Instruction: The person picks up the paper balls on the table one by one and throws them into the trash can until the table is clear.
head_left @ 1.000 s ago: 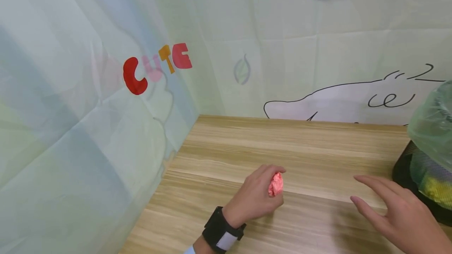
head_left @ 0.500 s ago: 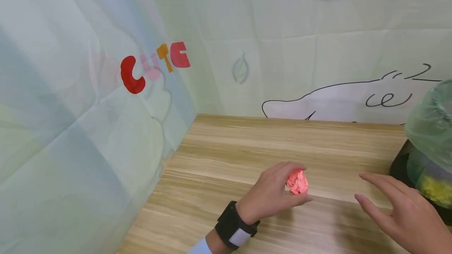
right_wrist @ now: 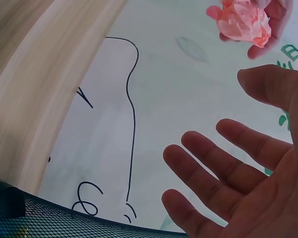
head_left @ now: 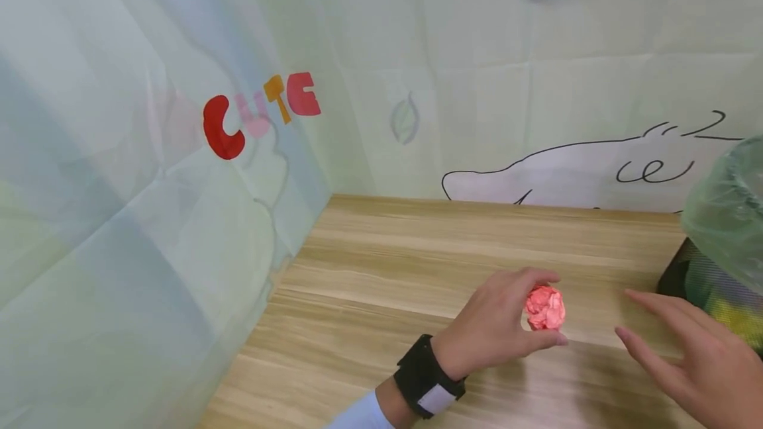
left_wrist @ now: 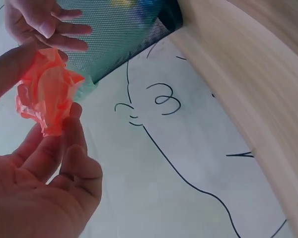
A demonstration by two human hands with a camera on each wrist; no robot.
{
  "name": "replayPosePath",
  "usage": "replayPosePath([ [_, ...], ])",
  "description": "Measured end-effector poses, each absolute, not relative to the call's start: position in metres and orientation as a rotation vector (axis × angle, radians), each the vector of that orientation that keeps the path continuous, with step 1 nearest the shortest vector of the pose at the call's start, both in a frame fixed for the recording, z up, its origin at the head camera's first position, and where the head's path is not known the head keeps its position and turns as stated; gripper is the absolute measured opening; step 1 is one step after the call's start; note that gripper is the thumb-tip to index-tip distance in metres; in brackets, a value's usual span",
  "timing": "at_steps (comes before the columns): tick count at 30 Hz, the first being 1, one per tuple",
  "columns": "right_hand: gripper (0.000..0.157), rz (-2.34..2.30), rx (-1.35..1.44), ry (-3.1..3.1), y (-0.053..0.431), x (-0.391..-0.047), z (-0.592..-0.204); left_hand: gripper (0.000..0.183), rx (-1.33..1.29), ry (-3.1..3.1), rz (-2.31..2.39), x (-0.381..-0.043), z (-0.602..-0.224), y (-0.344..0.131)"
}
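Note:
A crumpled pink paper ball (head_left: 545, 308) is held between the thumb and fingers of my left hand (head_left: 495, 320), above the wooden table. In the left wrist view the ball (left_wrist: 47, 91) shows its creased, folded surface, pinched from both sides. My right hand (head_left: 700, 356) hovers to the right, apart from the ball, its thumb and fingers spread with nothing between them. The right wrist view shows the right hand (right_wrist: 238, 173) with fingers extended, and the ball (right_wrist: 244, 24) in the other hand beyond it.
At the right stands a dark mesh bin (head_left: 709, 283) lined with a green plastic bag (head_left: 724, 210). The wooden tabletop (head_left: 381, 263) meets a printed cloth backdrop (head_left: 381, 71) at the back and left.
My left hand has moved right with the paper ball, closer to the right hand, and more of the ball shows. The right hand has shifted slightly right.

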State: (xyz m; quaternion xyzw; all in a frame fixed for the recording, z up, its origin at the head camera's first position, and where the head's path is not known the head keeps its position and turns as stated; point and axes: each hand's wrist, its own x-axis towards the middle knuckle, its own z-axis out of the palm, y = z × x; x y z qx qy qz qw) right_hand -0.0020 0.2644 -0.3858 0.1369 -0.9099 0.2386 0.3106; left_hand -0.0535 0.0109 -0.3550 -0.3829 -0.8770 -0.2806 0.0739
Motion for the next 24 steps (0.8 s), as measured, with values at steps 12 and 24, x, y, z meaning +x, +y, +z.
replayPosePath([
  [12,0.056,0.867,0.34,-2.312,0.264,0.001,-0.379,0.06,-1.347,-2.558,-0.784,-0.056,-0.346,0.052],
  [24,0.068,1.006,0.158,-2.51,0.268,0.007,-0.371,0.064,-1.524,-2.37,-0.782,-0.055,-0.336,0.076],
])
